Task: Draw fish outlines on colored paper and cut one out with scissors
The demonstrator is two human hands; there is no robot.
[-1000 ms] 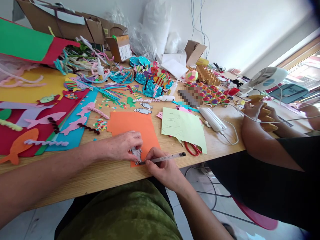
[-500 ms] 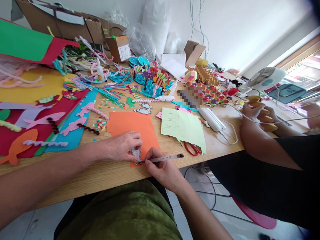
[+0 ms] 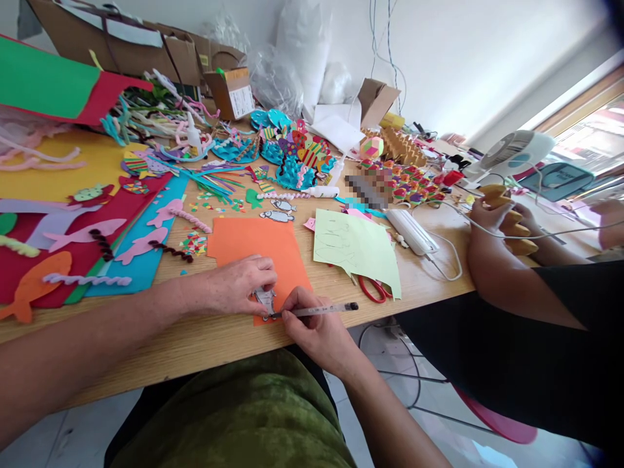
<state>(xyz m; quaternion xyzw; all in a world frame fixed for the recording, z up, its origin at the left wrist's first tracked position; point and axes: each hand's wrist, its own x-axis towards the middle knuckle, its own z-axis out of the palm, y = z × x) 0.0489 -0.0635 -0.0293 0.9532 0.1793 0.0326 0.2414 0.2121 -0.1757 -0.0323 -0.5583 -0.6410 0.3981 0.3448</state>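
An orange sheet lies at the table's near edge. On its lower part, my left hand pins down a small white paper cutout with thumb and bent fingers; the hand partly covers the cutout's shape. My right hand is closed around a clear-barrelled pen, its dark end pointing right and its tip at the cutout's lower edge. Two grey fish cutouts rest just beyond the sheet. To the right is a pale green sheet with pencil outlines, partly over red-handled scissors.
Coloured sheets with fish cutouts and twisted pipe cleaners spread left. Glue bottles, paper strips and blue crafts fill the back. A white power strip with cables lies right. A co-worker's hands hold yellow-brown pieces.
Both hands stay almost in place, with the pen tip still at the cutout's lower edge. The whole view has shifted very slightly.
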